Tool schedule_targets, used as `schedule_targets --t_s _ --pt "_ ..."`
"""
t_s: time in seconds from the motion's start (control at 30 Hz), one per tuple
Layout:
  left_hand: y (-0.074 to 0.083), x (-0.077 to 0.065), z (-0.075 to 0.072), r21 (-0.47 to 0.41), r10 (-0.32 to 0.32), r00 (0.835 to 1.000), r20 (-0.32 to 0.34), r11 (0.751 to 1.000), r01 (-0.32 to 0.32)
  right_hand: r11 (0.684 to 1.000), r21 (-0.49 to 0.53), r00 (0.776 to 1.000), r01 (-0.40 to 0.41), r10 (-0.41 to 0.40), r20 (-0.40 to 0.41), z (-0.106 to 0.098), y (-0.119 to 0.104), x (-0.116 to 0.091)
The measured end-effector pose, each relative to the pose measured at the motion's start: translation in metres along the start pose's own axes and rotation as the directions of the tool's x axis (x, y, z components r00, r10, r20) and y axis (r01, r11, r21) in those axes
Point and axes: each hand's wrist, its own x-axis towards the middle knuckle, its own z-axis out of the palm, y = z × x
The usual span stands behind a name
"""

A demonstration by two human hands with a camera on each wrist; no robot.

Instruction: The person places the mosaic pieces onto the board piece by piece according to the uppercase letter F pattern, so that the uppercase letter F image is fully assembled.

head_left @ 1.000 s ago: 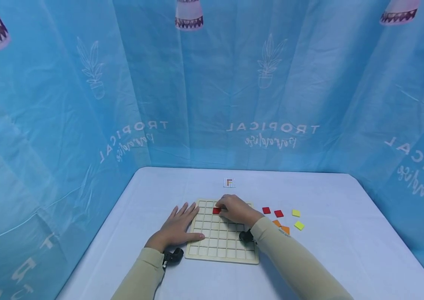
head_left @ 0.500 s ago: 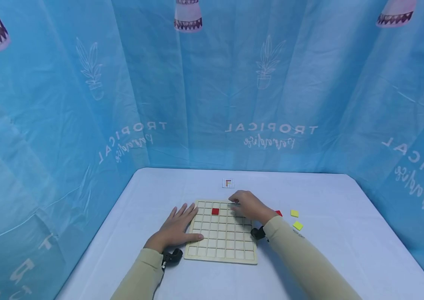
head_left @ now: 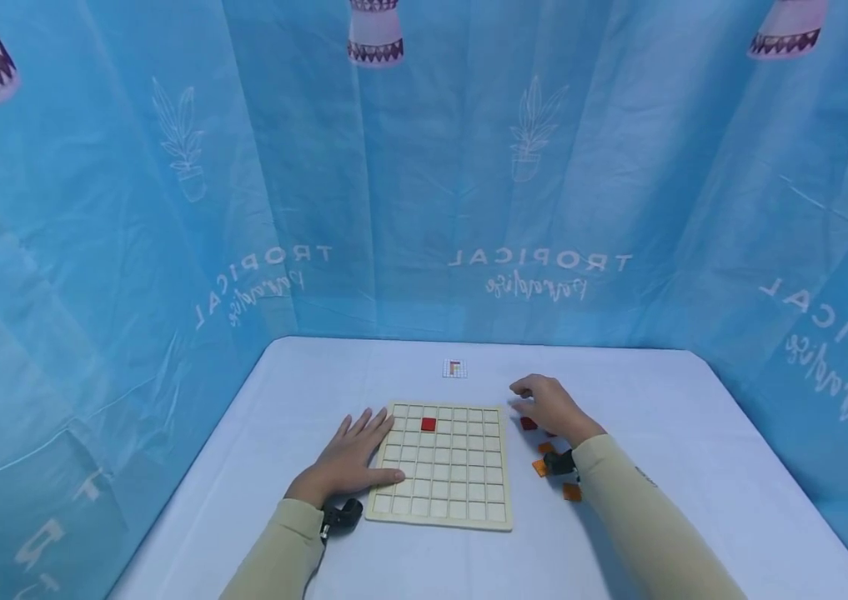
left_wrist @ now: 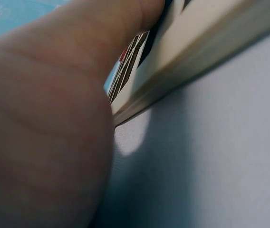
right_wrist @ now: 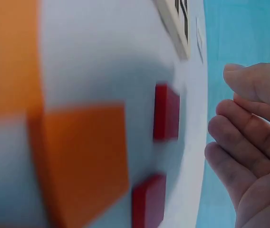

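A pale wooden grid board (head_left: 442,524) lies on the table, one red square tile (head_left: 429,425) sitting in a cell of its second row from the back. With fingers spread, my left hand (head_left: 352,460) rests along the board's left edge, its thumb over the lower left cells. Off the board's right side, my right hand (head_left: 549,407) hovers over loose red tiles (right_wrist: 167,113). Its fingers bend loosely, and the right wrist view shows no tile between them and the thumb (right_wrist: 249,83). Part of the red tiles is hidden behind this hand in the head view.
Several orange tiles (head_left: 572,492) lie on the table right of the board, partly under the right wrist. A small printed grid card (head_left: 455,368) lies beyond the board. Blue curtains (head_left: 424,167) rise behind the white table (head_left: 333,358).
My right hand has left the red tile on the board and moved right, off the board to the loose tiles. My left hand stays on the board's edge.
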Motion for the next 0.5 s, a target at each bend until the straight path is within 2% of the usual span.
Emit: schedule_targets --t_s 0.2,0.5 --pt "0.001 0.0 -0.001 0.005 -0.004 1.0 0.007 1.0 0.004 0.992 0.016 0.992 -0.126 0.125 0.016 -0.008 0.016 -0.009" --pt "0.003 0.001 0.001 0.011 -0.005 1.0 -0.005 1.0 0.005 0.984 0.034 0.985 -0.173 0.173 0.007 -0.016 0.035 -0.025"
